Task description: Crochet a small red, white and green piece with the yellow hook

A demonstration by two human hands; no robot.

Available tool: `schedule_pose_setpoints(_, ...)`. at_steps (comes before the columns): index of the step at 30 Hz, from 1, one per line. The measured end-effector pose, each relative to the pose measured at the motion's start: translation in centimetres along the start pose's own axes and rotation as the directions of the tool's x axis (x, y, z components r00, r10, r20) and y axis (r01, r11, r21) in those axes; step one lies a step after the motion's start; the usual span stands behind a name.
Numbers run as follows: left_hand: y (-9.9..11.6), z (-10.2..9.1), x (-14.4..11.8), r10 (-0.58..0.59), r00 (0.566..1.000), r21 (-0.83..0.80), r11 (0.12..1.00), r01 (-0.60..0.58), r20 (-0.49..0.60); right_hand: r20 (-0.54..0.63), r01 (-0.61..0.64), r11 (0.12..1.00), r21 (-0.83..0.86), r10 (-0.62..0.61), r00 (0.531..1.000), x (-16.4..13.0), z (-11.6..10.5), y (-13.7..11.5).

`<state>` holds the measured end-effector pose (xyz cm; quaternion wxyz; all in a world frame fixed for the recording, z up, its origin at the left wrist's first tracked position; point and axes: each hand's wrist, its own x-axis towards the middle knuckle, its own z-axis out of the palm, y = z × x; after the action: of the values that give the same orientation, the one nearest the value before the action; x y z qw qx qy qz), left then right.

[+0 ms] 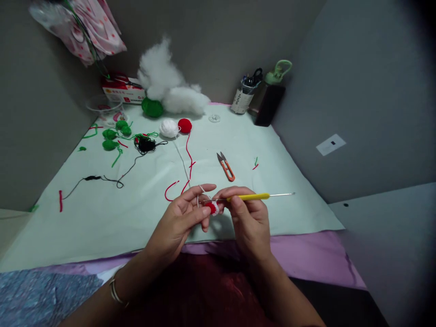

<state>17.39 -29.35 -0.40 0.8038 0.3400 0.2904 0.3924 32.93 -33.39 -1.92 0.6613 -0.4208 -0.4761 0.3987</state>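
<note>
Left hand pinching small red-and-white crochet piece between thumb and fingers, white yarn over its index finger; right hand gripping yellow-handled hook, inner end at the piece, other end pointing right; piece sits above near edge of pale green cloth; orange snips lie just beyond, apart from both hands; white ball and red ball side by side, farther back.

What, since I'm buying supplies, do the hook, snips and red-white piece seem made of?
Hook: smooth, evenly yellow grip, probably plastic; shiny, silvery shaft, likely metal.
Snips: slim dark blades, likely steel; orange handles, plastic or coated metal.
Red-white piece: apparently matte yarn, from its knobbly edge; fibre unclear.
</note>
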Motion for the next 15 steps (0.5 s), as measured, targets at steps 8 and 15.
schedule_pose_setpoints(8,0.0,-0.2,-0.4,0.06,0.995,0.13,0.99,-0.049,-0.081,0.087,0.153,0.969,-0.192,-0.138,0.987,-0.4,-0.4,-1.4)
schedule_pose_setpoints(15,-0.5,-0.2,-0.2,0.179,0.978,0.195,0.968,-0.156,-0.108,0.414,0.602,0.538,-0.589,-0.439,0.797,-0.6,-0.3,-1.7)
